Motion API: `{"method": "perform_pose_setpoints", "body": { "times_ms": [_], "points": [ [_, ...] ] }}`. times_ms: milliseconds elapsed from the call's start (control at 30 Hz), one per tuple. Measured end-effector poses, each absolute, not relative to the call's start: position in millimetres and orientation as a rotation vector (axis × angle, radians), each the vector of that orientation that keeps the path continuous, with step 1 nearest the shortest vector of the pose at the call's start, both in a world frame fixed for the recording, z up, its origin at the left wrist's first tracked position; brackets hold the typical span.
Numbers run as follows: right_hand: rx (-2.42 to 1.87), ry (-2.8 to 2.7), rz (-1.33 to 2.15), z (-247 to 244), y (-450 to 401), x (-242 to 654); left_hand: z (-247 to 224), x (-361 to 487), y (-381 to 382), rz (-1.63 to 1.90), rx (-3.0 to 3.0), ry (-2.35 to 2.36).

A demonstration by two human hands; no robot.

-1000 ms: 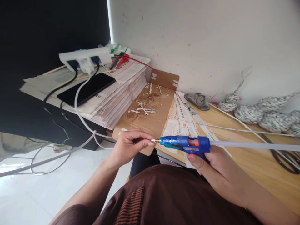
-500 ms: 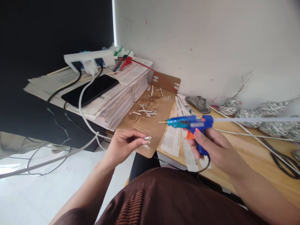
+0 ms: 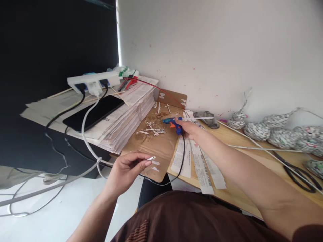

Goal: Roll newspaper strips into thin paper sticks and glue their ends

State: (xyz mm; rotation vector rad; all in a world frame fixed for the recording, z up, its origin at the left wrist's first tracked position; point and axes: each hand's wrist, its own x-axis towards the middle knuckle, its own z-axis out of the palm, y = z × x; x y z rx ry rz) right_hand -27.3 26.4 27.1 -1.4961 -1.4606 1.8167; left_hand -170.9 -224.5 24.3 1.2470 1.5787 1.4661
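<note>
My left hand [image 3: 130, 169] pinches the end of a small white paper roll [image 3: 151, 158] between thumb and fingertips, over the near edge of a brown cardboard sheet [image 3: 156, 148]. Farther off, my right hand [image 3: 188, 128] grips a blue glue gun [image 3: 178, 125] with an orange trigger. Its nozzle points left over the cardboard, and a pale glue stick [image 3: 202, 118] sticks out of its back. White paper scraps [image 3: 155, 130] and brown stains lie on the cardboard under the nozzle.
A phone [image 3: 93, 112] and a power strip [image 3: 94, 82] rest on stacked newspapers [image 3: 131, 124] at left. Newspaper strips [image 3: 200, 168] lie on the wooden table [image 3: 242, 174]. Scissors [image 3: 297, 174] and woven paper shapes [image 3: 257, 131] are at right. Cables hang at left.
My right hand has carried the glue gun away from me and to the left, down over the cardboard. My left hand still pinches the paper roll. The view has tilted up slightly.
</note>
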Motion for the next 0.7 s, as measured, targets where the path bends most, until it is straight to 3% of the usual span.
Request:
{"method": "perform_pose_setpoints", "body": {
  "times_ms": [233, 433, 533, 700],
  "points": [
    [-1.585, -1.761, 1.555, 35.4, 34.9, 14.2, 20.1, -169.6, -219.0, 1.440, 1.272, 1.593],
    [-1.267, -2.617, 0.594, 29.0, 11.7, 60.8, 20.2, -156.6, -207.7, 1.410, 1.306, 1.578],
    [-1.175, -2.708, 0.327, 20.1, 1.8, 70.2, 22.9, -147.1, -202.7, 1.397, 1.373, 1.586],
    [-1.024, -2.652, 0.376, 37.9, -21.8, 86.1, 27.7, -135.3, -198.7, 1.413, 1.467, 1.567]
  ]
}}
